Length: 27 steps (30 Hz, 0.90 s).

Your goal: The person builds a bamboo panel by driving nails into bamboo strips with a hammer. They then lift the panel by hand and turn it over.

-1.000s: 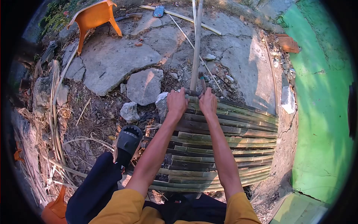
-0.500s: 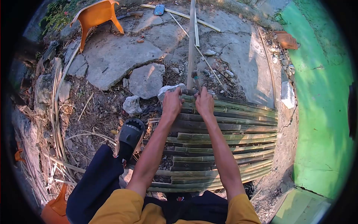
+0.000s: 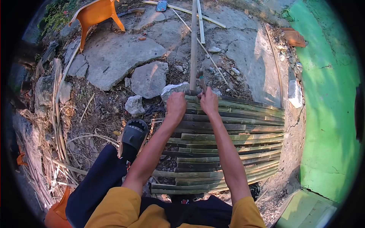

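My left hand (image 3: 176, 105) is closed at the far edge of a row of split bamboo slats (image 3: 235, 138), near their left end. Its curled fingers face away, so what they grip is hidden. Beside it, my right hand (image 3: 209, 102) is wrapped around a short dark handle with a green band (image 3: 202, 81), which points up and away from me. The rest of that tool cannot be made out. Just beyond both hands, a long grey pole (image 3: 194, 49) runs away from the slats. The slats lie side by side between my legs, with uneven left ends.
Broken concrete slabs (image 3: 121, 57) and white rocks (image 3: 135, 106) lie ahead. An orange plastic chair (image 3: 97, 17) and a phone (image 3: 161, 5) are at the far side. Thin bamboo strips (image 3: 57, 114) are heaped at left; a green floor (image 3: 323, 114) borders the right.
The left hand has turned so its fingers are less visible, and the banded handle leans slightly differently. The view has shifted a little; both hands stay at the slats' far edge.
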Available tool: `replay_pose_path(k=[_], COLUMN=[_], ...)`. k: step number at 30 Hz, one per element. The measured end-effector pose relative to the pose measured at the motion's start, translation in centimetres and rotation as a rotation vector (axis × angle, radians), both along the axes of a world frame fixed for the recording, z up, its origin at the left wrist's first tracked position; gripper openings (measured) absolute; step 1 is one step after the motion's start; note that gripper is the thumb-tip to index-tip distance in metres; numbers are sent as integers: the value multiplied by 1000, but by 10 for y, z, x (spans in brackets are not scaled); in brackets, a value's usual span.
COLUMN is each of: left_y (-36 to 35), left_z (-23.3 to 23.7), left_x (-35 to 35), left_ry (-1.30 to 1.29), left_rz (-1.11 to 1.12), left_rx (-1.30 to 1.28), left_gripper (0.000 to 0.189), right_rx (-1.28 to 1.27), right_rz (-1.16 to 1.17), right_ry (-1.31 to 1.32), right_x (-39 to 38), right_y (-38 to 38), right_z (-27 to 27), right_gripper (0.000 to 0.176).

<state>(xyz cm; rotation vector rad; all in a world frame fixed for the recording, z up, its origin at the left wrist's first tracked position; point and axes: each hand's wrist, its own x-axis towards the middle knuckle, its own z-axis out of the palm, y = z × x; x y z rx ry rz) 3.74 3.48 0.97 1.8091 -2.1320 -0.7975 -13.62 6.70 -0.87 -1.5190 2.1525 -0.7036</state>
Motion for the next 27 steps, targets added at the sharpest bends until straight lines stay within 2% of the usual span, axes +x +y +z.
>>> replay_pose_path(k=[2,3,6,8,12,14,18,20,21,24,27], left_y=[-1,-2,-3,-5,15,24,20,25,27,39,42], left_z=[27,33,36,10,-23,-34,-40,-31,-26,-19,-24], left_x=[1,2,8,6,2,-2,-5,1,1,-11,-19], left_ry=[-296,-294,-172,229,348,375,360,183,181,152,114], left_rz=[-181,-181,-229,-106,-175,-135,-147,-173,-166,-49,85], left_rx=[-26,-21,2,-289,-168,-302,-319,-439,-437,-449,-450], left_gripper=[25,25,21,18,15,19,21,25,25,31,39], right_rx=[5,10,-20,-54,-91,-99,-92,-93,-90,9,-29], right_rz=[-9,-9,31,35,31,11,-9,-12,-6,-2,158], right_ry=[-34,-33,-79,-111,-155,-159,-217,-211,-212,-192,-106], right_x=[0,-3,-5,-6,-4,-2,1,9,13,15,6], right_y=[0,0,4,3,8,8,20,42,50,77,92], right_z=[4,3,-2,-3,-3,4,18,32,44,61,61], right_gripper=[10,10,10,10,10,10,11,15,15,20,24])
